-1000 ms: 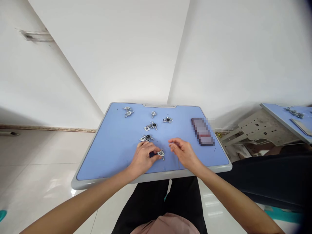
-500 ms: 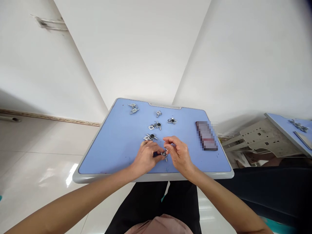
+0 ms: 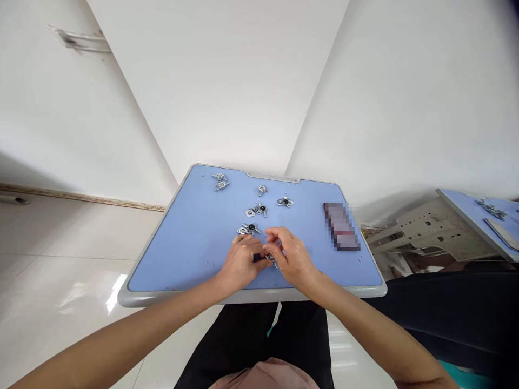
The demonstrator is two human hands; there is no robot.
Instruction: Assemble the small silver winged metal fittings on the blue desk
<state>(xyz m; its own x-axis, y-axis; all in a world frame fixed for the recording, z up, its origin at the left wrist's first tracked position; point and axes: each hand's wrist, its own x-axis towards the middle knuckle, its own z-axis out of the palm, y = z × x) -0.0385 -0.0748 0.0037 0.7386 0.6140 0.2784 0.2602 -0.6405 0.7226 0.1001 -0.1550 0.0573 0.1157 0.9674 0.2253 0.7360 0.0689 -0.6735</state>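
Note:
My left hand [image 3: 242, 262] is closed near the front of the blue table [image 3: 174, 254], pinching a small silver metal part [image 3: 271, 259] between thumb and fingers. My right hand [image 3: 292, 256] is curled over the same part from the right. Its thumb and fingertips come together at the part's upper end, and what they grip is hidden. One short arm of the part sticks out below the fingers. Just beyond my left hand lies a silver fitting with a round black cap [image 3: 251, 227]. Another black-capped fitting [image 3: 262, 209] lies farther back.
More small metal fittings lie toward the back: a pair at the left [image 3: 220, 182], a single one [image 3: 263, 189], and a black-capped one [image 3: 285, 201]. A blurred-out dark phone-like slab [image 3: 343, 227] rests at the right. Another table [image 3: 497, 216] with metal parts stands at far right beside a person's dark-clothed leg.
My right hand has shifted slightly left, its fingertips closing in over the part and the left hand's fingers. The left hand keeps its hold. The view has shifted slightly.

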